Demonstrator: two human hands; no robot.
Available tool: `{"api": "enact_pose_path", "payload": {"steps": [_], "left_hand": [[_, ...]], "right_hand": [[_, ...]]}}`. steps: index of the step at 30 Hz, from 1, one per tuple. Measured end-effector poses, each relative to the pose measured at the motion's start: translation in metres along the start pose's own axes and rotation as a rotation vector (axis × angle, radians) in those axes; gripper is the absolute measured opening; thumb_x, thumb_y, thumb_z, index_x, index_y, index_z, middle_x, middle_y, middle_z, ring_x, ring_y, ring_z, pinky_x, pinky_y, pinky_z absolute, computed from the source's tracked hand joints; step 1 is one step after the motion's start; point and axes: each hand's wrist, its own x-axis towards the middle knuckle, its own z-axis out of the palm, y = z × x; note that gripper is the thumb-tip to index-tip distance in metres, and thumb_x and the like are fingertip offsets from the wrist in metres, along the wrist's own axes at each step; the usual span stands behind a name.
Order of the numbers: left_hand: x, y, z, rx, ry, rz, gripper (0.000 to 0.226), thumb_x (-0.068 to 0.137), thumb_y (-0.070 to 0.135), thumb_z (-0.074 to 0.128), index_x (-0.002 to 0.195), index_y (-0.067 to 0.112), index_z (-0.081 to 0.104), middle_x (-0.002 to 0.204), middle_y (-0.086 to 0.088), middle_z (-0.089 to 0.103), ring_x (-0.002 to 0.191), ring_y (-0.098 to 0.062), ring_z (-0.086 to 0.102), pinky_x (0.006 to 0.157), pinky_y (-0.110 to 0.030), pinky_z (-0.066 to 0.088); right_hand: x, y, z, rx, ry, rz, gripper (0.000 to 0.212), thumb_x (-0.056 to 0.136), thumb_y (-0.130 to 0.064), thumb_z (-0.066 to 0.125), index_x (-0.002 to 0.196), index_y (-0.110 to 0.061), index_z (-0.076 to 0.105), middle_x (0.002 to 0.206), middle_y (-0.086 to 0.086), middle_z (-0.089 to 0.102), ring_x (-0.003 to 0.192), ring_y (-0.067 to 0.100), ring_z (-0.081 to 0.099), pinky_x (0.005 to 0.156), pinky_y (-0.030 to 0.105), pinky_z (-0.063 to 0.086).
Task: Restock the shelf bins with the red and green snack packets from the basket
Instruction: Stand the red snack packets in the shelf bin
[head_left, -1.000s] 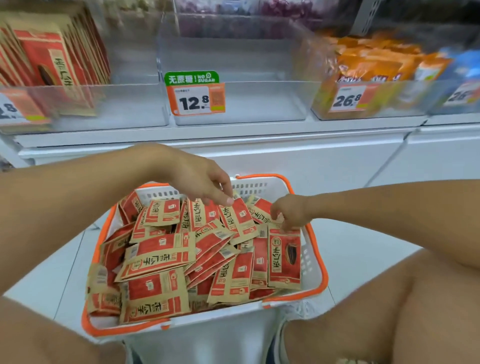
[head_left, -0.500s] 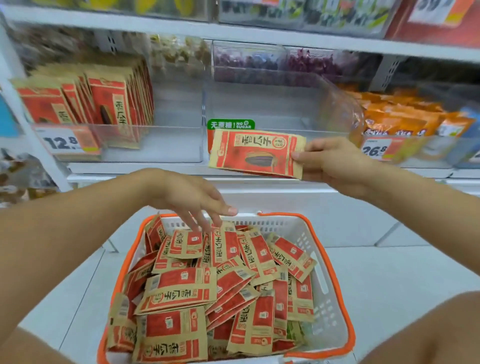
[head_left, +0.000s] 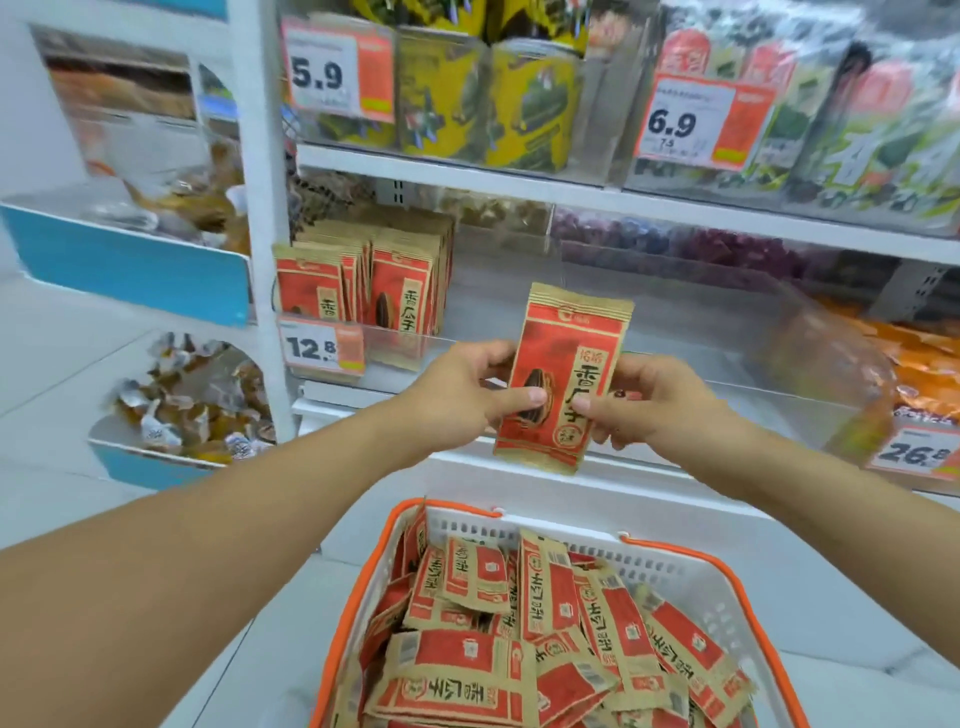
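Head view: clear shelf bin (head_left: 675, 358) straight ahead, its front lip behind the held packet. Row of matching packets (head_left: 363, 280) upright at the bin's left end, 12.8 price tag (head_left: 322, 347) below them. Orange-rimmed basket (head_left: 691, 582) lower down, heaped with red packets (head_left: 519, 649). Red snack packet (head_left: 563, 379) upright in front of the bin, above the basket. Left hand (head_left: 457, 400) pinches its left edge, right hand (head_left: 649, 405) its right edge; thumbs on the front, fingers curled behind.
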Motion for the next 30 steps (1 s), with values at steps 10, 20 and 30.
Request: {"api": "enact_pose_path", "payload": {"steps": [10,20,30], "left_hand": [[-0.014,-0.028,-0.073,0.162,0.636,-0.185,0.038,0.085,0.019,0.074,0.119,0.018,0.057,0.101,0.006,0.06,0.101,-0.017,0.06,0.08,-0.026,0.044],[-0.019,-0.045,-0.102,0.208,0.677,-0.249,0.028,0.086,0.022,0.07,0.112,0.022,0.059,0.09,0.012,0.057,0.093,-0.015,0.058,0.079,-0.026,0.042],[-0.021,-0.049,-0.106,0.214,0.608,-0.287,0.037,0.088,0.025,0.071,0.121,0.019,0.055,0.094,0.008,0.059,0.094,-0.015,0.058,0.077,-0.025,0.04]], "right_hand": [[0.114,-0.054,0.055,-0.1,0.168,-0.22,0.014,0.09,-0.012,0.073,0.098,-0.023,0.073,0.09,0.001,0.076,0.072,0.012,0.07,0.061,0.027,0.057],[0.214,-0.038,0.132,-0.323,0.079,0.085,0.019,0.076,-0.012,0.086,0.09,-0.012,0.073,0.092,0.005,0.074,0.081,0.018,0.072,0.076,0.038,0.062],[0.216,-0.033,0.145,-0.284,0.147,0.147,0.027,0.069,-0.008,0.09,0.083,-0.012,0.067,0.096,0.007,0.073,0.09,0.024,0.072,0.08,0.042,0.062]]}}
